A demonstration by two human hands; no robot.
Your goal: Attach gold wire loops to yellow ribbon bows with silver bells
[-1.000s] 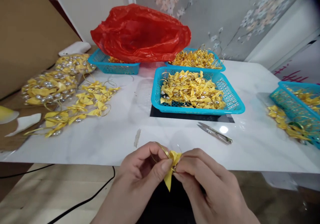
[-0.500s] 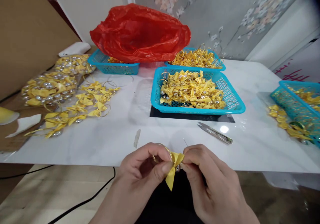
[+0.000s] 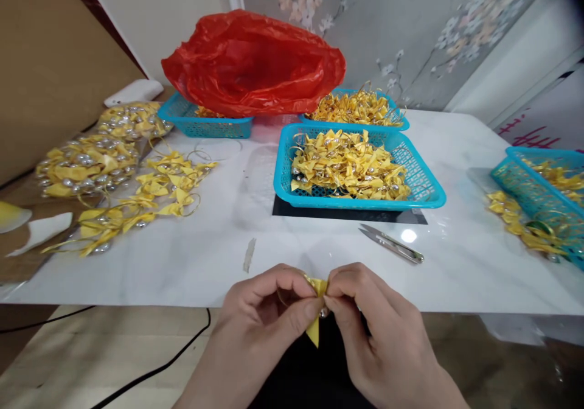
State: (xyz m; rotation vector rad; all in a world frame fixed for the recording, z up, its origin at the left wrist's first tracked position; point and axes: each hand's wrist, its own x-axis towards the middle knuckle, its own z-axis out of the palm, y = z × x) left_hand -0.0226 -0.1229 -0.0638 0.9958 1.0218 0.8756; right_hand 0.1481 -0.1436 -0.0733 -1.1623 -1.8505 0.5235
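Wht tbl (image 3: 219, 244), gry floral wall (image 3: 365, 25), ylw ribbon (image 3: 313, 332) btwn hands (image 3: 269, 318)

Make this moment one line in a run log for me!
left hand: pinching yellow piece; right hand: pinched at its edge; snips: lying on table; centre blue basket: more yellow pieces inside

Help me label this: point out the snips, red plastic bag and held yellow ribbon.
Snips (image 3: 392, 244), head view: middle of the metal body.
Red plastic bag (image 3: 253, 65), head view: crumpled middle.
Yellow ribbon (image 3: 313, 332), head view: its hanging lower end.
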